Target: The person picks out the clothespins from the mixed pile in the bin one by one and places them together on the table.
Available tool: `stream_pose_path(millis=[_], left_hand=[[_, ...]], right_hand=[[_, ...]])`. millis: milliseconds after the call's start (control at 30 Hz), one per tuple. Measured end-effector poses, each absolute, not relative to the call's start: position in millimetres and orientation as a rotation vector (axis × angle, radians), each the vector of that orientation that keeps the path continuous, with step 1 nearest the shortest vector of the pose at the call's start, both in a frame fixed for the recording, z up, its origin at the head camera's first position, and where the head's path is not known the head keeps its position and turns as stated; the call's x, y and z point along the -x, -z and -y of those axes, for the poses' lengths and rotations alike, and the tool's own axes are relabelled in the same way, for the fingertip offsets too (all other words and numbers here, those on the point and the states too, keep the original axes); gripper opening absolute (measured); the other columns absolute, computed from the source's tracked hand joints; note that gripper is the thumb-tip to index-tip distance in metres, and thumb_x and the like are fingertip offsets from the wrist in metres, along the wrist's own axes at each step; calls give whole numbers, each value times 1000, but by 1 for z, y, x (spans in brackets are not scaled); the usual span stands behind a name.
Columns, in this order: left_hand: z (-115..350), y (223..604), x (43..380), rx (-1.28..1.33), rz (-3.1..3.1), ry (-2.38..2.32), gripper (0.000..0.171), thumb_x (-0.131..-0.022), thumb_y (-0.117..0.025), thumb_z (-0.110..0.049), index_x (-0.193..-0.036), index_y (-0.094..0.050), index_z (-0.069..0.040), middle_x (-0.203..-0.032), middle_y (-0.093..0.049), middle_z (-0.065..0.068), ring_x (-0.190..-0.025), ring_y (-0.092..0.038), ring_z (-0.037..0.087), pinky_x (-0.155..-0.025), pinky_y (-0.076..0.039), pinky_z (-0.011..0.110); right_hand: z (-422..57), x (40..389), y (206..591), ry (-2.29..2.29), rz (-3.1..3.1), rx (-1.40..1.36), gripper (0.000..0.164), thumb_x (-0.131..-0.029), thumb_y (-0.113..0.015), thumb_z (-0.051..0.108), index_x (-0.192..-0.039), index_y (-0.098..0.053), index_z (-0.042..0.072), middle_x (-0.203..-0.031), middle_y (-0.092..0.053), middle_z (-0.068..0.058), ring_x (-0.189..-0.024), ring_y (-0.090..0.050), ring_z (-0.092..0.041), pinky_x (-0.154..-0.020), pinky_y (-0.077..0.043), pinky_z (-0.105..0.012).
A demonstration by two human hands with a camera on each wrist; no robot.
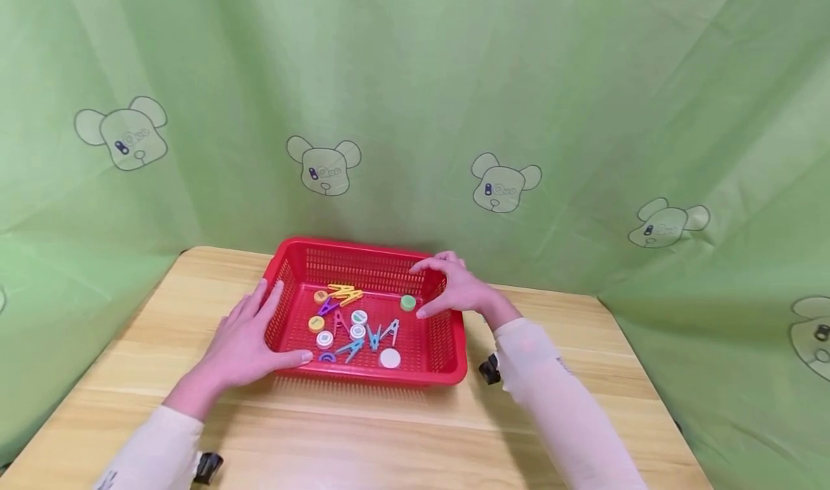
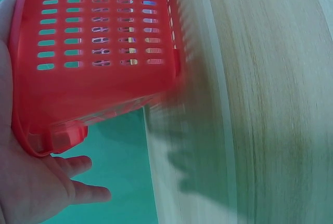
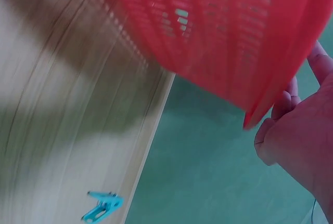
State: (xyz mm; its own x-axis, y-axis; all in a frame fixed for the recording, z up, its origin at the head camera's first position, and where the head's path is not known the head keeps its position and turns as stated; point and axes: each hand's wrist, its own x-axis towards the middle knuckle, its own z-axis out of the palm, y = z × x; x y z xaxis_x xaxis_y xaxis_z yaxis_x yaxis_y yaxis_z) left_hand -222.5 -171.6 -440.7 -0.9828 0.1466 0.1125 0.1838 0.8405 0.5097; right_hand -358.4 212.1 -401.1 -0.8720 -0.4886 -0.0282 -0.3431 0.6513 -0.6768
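Note:
A red perforated plastic basket (image 1: pixel 415 379) stands on the table, holding bottle caps and clothespins. My left hand (image 1: pixel 241 346) rests at its left rim, fingers spread over the edge and thumb stretched across the front corner. In the left wrist view two fingers stick out past the rim. My right hand (image 1: pixel 459 288) arches over the right back corner, its thumb and forefinger apart above the inside. Between them lies nothing; a green cap (image 1: pixel 408 303) sits below. Yellow clothespins (image 1: pixel 351 297), blue clothespins (image 1: pixel 374 337) and a white cap (image 1: pixel 390 358) lie on the basket floor.
A light wooden table (image 1: pixel 337 432) carries the basket. On the table under the right arm lies a blue clothespin (image 3: pixel 102 207), seen in the right wrist view. A green curtain (image 1: pixel 415 101) printed with bear heads hangs behind and at both sides.

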Motion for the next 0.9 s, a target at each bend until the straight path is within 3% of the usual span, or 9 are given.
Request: stream_pose_path(millis=[233,433,767,900], left_hand=[[171,440,222,271,2944,817,133,-66,-71,-81,-161,-12,-10,-164,-7,22,-141,-16,52,-104,-18,76],[172,441,223,271,2952,809,133,-66,-70,-81,-161,-11,-11,-164,-6,21,-141,-16,52,-105,-18,76],[170,439,220,276,2934,809,131,-66,-71,-80,-161,-14,-9,-163,-9,23,-141,-18,52,-104,-18,76],[169,438,219,263,2937,805,131,-66,-71,-80,-161,-14,-9,-163,-9,23,-141,-17,52,-104,-18,76]], right_hand=[[-190,357,397,979,-2603,737,80,-61,-96,43,-133,-62,31,-135,-36,-2,-127,-29,-24,-98,-43,-54],[-176,358,399,1008,-2522,792,81,-63,-95,39,-136,-59,26,-135,-38,-1,-128,-32,-24,-100,-42,-53],[-176,357,412,1088,-2355,723,90,-66,-94,27,-142,-47,31,-147,-34,-7,-135,-31,-33,-92,-52,-46],[-174,358,415,1143,-2236,748,93,-70,-92,20,-147,-41,25,-147,-37,-11,-135,-34,-40,-89,-54,-45]])
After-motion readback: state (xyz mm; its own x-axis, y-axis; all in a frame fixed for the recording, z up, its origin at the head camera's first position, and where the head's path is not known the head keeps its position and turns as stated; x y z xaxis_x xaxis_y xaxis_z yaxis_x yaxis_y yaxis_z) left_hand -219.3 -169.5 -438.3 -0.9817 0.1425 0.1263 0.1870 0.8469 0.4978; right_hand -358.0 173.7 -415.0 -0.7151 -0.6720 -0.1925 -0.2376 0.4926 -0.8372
